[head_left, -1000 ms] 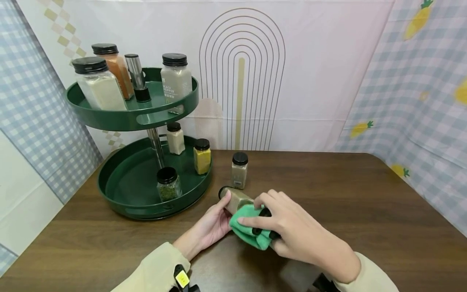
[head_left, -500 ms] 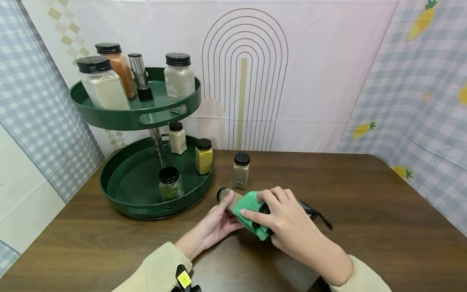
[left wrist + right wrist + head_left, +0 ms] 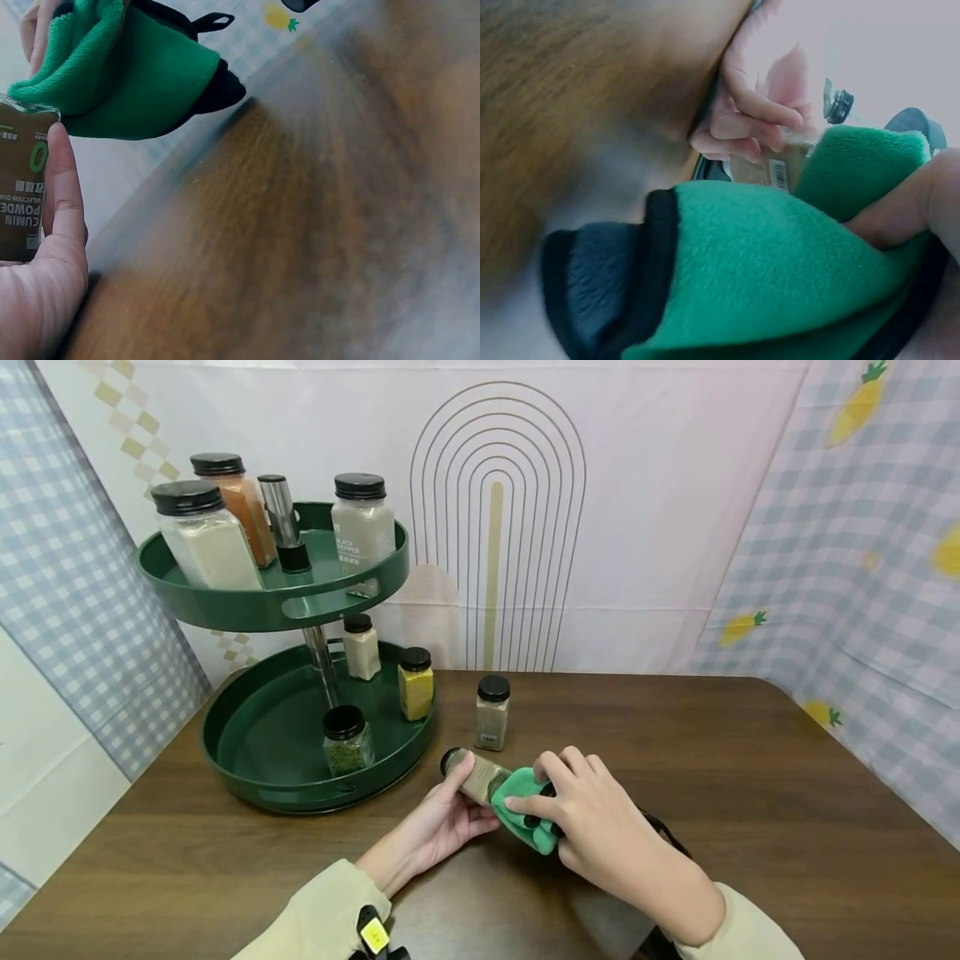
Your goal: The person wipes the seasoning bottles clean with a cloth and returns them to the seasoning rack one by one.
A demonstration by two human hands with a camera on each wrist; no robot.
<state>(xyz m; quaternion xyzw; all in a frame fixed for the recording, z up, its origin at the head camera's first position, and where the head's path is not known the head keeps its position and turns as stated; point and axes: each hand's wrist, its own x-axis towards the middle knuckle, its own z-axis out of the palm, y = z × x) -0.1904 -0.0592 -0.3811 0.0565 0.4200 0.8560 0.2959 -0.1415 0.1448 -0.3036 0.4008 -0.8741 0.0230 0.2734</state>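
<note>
My left hand (image 3: 446, 818) holds a small spice jar lying tilted, its black lid pointing to the upper left. "Cumin powder" reads upside down on the label of the jar (image 3: 22, 187) in the left wrist view. Between the thumb and fingers of my right hand (image 3: 607, 835) is a bunched green cleaning cloth (image 3: 521, 818) with black trim. This cloth (image 3: 735, 262) touches the base end of the jar and hides part of it. A barcode on the jar (image 3: 769, 169) shows in the right wrist view, with left-hand fingers curled round the glass.
Just behind the hands, another black-lidded jar (image 3: 492, 714) stands upright on the wooden table (image 3: 750, 793). To the left is a green two-tier rack (image 3: 262, 793). Several spice jars stand on its tiers, including black pepper (image 3: 362, 531) and a yellow jar (image 3: 416, 685).
The cloth has slid along the jar toward its base end, so more of the jar's side shows now than half a second ago. My left hand keeps its hold.
</note>
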